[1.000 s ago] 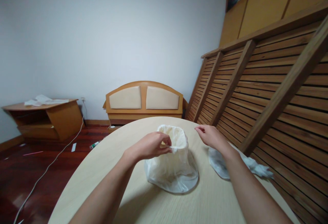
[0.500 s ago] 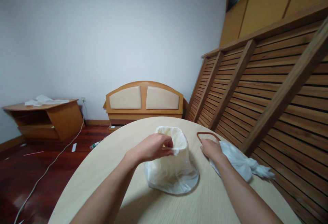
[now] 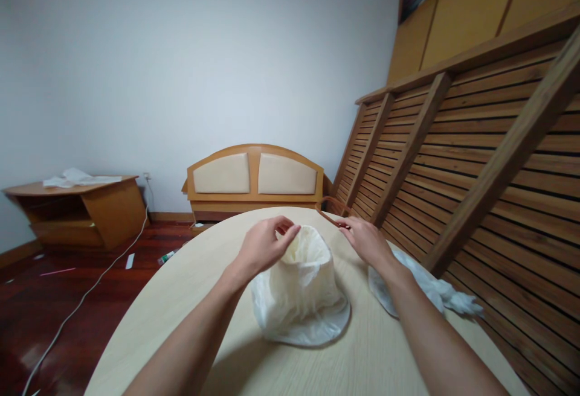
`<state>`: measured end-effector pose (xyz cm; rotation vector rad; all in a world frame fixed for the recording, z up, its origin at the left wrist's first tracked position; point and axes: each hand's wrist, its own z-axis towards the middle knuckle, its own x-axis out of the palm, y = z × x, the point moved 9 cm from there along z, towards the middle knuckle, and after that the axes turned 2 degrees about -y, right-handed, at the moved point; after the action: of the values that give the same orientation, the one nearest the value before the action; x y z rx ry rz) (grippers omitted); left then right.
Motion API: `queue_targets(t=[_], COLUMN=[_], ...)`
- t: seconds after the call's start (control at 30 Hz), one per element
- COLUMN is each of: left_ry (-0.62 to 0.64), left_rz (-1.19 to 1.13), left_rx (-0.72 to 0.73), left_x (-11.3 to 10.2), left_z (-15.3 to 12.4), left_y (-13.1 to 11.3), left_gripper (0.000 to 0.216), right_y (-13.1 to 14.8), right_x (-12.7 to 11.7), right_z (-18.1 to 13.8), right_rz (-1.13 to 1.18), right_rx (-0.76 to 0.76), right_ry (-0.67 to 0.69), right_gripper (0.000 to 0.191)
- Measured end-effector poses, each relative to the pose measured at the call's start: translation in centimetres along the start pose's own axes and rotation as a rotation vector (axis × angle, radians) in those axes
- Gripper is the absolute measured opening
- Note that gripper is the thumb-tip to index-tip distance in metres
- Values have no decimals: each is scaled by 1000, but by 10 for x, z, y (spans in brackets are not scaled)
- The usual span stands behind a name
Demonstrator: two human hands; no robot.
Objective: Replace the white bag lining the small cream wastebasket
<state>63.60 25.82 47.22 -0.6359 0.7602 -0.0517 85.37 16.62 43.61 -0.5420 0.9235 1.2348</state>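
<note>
Lifting the ring [image 3: 335, 222] off the table [image 3: 190, 263], our right hand [image 3: 366, 241] now pinches it beside the bag [image 3: 299, 290]; our left hand [image 3: 265, 245] grips the bag's rim.

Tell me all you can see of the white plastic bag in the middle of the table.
The thin translucent white plastic bag stands crumpled on the pale round wooden table, wide at its base and narrowing to an open mouth on top. The fingers of the left hand pinch its rim.

The left hand [image 3: 261, 245] and the right hand [image 3: 365, 241] are bare; the left forearm [image 3: 199, 323] and the right forearm [image 3: 430, 329] are uncovered too.
</note>
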Motion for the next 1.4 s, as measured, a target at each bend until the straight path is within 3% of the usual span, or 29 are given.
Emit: queue_targets(t=[0.1,0.23,0.43,0.67,0.77,0.87,0.97,1.07,1.2,1.4], left_ry=[-222,-256,-279,-299,-327,-332,-310,-251,-223,-183], left_rz=[-116,-352,-537,-389,-297,-243,-267,-324,-303,-239], left_rx=[-207,-320,-332,-303,-307,-334,-401,-461,-468,-492], left_x=[-16,-17,-19,-18,-21,-23,-20,-11,-5,3], left_z=[5,8,5,3,2,1,2,4,6,7], left_y=[38,62,55,55,54,56,65,75,83,94], left_gripper=[39,45,54,36,25,22,21,15,10,10], right_y=[42,86,115,118,115,99,65,35,31,41], right_x=[-46,-77,-82,-85,-93,-91,-67,-27,17,27], right_z=[-5,-22,-35,-39,-37,-28,-16,-11,-12,-15], right_rz=[175,257,245,361,457,543,583,573,556,583], right_rx=[-289,-501,-661,-699,-628,-437,-120,148,212,194], right_ry=[-157,-176,-146,-102,-119,-166,-199,-137,43,162], right_gripper=[25,24,26,22,17,17,25,35,47,43])
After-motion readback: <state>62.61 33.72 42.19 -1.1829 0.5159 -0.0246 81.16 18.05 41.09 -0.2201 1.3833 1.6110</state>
